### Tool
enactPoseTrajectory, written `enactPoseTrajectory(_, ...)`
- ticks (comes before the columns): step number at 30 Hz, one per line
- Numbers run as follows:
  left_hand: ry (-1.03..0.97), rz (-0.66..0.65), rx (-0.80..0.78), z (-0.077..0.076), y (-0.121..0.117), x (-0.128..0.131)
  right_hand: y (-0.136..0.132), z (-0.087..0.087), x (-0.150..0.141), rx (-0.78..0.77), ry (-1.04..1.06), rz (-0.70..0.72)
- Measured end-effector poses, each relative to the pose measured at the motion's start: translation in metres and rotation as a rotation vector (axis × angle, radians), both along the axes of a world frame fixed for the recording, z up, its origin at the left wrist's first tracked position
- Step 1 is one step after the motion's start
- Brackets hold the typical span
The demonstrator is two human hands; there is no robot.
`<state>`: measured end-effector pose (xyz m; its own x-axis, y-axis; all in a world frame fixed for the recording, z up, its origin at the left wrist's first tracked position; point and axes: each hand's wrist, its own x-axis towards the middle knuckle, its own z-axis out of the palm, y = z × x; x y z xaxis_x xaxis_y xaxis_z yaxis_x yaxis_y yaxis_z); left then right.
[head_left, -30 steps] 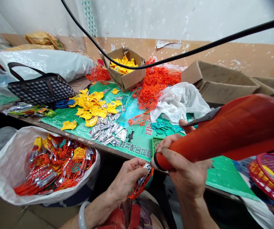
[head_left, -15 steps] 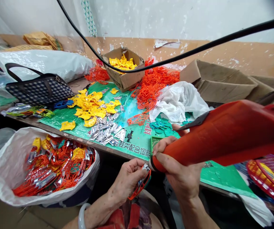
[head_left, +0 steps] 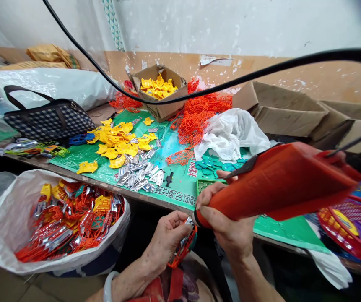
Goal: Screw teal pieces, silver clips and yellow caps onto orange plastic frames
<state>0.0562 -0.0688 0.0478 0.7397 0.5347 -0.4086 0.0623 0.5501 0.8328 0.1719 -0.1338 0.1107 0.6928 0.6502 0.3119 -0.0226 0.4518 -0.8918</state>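
My left hand [head_left: 168,233] pinches a small orange plastic frame with a silver piece [head_left: 184,247]; some green shows at its edge. Wrapped round the narrow front of a red corded electric screwdriver [head_left: 262,188] is my right hand [head_left: 227,224]. The tool's tip points down-left and meets the silver part by my left fingertips, its very end hidden by fingers. A dark lever [head_left: 246,165] runs along the tool's upper side. On the table ahead lie silver plates [head_left: 139,174] and yellow plastic pieces [head_left: 117,140].
A white sack [head_left: 2,228] of mixed orange, silver and yellow parts stands lower left. Behind are a cardboard box [head_left: 164,112] of yellow pieces, orange frames [head_left: 196,119], a white plastic bag [head_left: 227,130] and a checked bag [head_left: 50,119]. A black cable [head_left: 230,82] hangs across. A red basket [head_left: 350,235] sits right.
The screwdriver's rear end has swung lower and left, and the black cable hangs differently. Both hands keep their holds, and the tip stays at the orange frame. The camera view has shifted slightly.
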Motion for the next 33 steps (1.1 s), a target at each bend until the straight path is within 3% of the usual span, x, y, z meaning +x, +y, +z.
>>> enactPoseTrajectory(5,-0.017,-0.028,-0.015,0.015,0.005,-0.003,-0.003,0.020,0.002,0.115,0.073,-0.034)
enactPoseTrajectory(10,-0.020,-0.050,0.034,0.021,0.026,-0.011,-0.001,0.038,0.036,0.133,-0.036,-0.328)
enactPoseTrajectory(13,-0.009,-0.095,0.092,0.020,0.040,-0.018,0.006,0.030,0.062,0.108,-0.082,-0.441)
enactPoseTrajectory(16,-0.015,-0.068,0.151,0.024,0.049,-0.022,0.017,0.010,0.080,0.072,-0.084,-0.482)
enactPoseTrajectory(22,0.009,-0.098,0.212,0.026,0.053,-0.015,0.034,-0.021,0.087,-0.014,-0.069,-0.477)
enactPoseTrajectory(33,0.030,-0.086,0.142,0.016,0.042,0.009,0.045,-0.027,0.081,-0.024,-0.064,-0.385)
